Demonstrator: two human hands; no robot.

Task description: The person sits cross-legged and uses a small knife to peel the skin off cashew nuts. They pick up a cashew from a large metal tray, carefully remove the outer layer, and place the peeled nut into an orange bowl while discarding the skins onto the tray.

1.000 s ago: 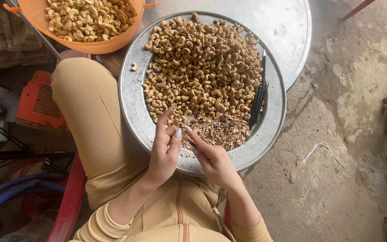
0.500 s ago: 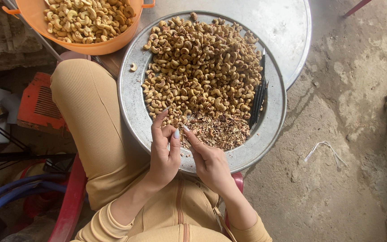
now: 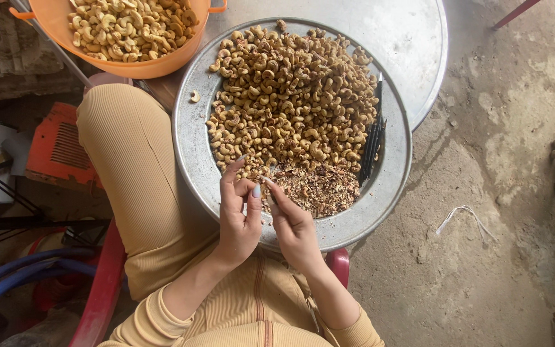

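The person's left hand (image 3: pixel 239 218) and right hand (image 3: pixel 293 225) met over the near rim of a round metal tray (image 3: pixel 191 138) that rested on the lap. Both hands curled in toward each other, fingertips nearly touching at a spot just above the tray's near edge. The left thumb and forefinger were pinched close, with the other fingers spread upward; whatever small piece sat between them was too hidden to make out, so it could not be told whether the pinch had hold of a nut. The right hand's fingers were bent inward the same way, and what they held, if anything, could not be seen either.

The heap of unpeeled cashew nuts (image 3: pixel 293 96) filled the middle and far part of the tray, well beyond the fingertips. Just in front of the fingers, touching the near side of the heap, lay a patch of brown skin scraps (image 3: pixel 319 189). Some thin dark tools (image 3: pixel 372 138) lay along the tray's right side, apart from both hands. An orange basin (image 3: pixel 162 61) of paler cashews stood past the tray at the upper left.
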